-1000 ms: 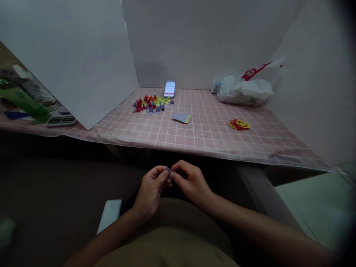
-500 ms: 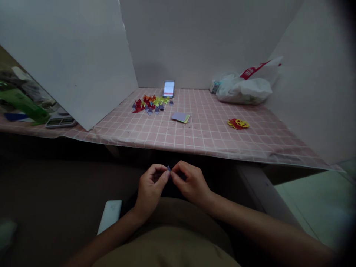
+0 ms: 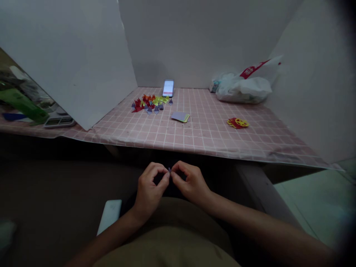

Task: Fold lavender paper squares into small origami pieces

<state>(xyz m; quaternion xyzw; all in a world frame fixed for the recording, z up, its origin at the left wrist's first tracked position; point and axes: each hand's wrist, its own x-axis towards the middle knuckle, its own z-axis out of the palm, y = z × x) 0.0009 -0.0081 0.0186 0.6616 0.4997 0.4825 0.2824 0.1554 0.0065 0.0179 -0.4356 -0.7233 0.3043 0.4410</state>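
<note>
My left hand (image 3: pixel 150 189) and my right hand (image 3: pixel 188 182) meet in my lap, below the table's front edge. Both pinch a tiny folded purple paper piece (image 3: pixel 169 170) between thumb and fingertips. Only a sliver of the paper shows between the fingers. On the pink checked tablecloth (image 3: pixel 194 137) lies a cluster of small folded paper shapes (image 3: pixel 150 102) in red, orange, yellow-green and purple. Nearer the middle sits a small stack of paper squares (image 3: pixel 180 117), purple on top with yellow-green beneath.
A phone (image 3: pixel 168 88) leans against the back white board. A white plastic bag (image 3: pixel 243 87) sits at back right, and a red and yellow cut-out (image 3: pixel 237 122) lies right of centre. Left, beyond the white board (image 3: pixel 69 59), are green items and a calculator-like device (image 3: pixel 59 121).
The hands stay in my lap with the paper. The fingers have shifted slightly, and less of the purple paper shows now than a second ago.
</note>
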